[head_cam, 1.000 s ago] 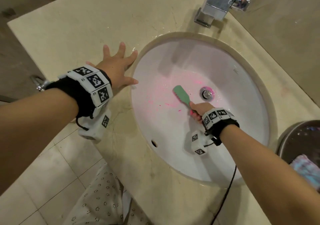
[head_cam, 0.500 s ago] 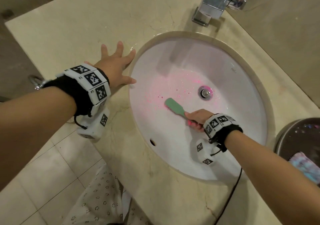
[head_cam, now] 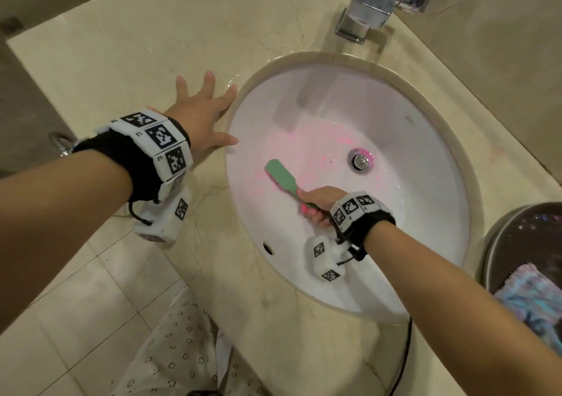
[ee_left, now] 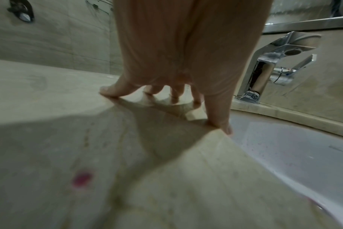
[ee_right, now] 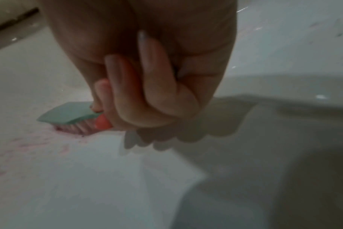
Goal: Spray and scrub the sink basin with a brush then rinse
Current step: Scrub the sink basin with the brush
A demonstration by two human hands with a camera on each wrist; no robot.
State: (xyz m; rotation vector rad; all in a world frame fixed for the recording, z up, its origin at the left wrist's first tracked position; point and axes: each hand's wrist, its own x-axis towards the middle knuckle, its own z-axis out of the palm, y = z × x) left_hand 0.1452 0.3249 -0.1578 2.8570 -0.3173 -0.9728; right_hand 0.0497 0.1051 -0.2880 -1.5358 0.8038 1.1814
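Note:
A white oval sink basin (head_cam: 419,182) is set into a beige stone counter, with pink residue spread around its drain (head_cam: 361,160). My right hand (head_cam: 316,204) grips the handle of a green-backed scrub brush (head_cam: 280,176), whose head lies bristles-down on the basin's left slope. The right wrist view shows my fingers (ee_right: 147,86) curled round the handle and the brush (ee_right: 68,114) with pinkish bristles on the white surface. My left hand (head_cam: 202,115) rests flat on the counter beside the basin's left rim, fingers spread; the left wrist view shows its fingertips (ee_left: 221,124) touching the stone edge.
A chrome faucet (head_cam: 377,3) stands on the counter behind the basin. At the right edge sits a dark round bin (head_cam: 517,243) with a blue-pink cloth (head_cam: 535,301) in it. A pink spot (ee_left: 82,179) marks the counter. Tiled floor lies below left.
The right hand has drawn the brush from beside the drain toward the basin's left slope and nearer to me. The left hand has stayed on the counter.

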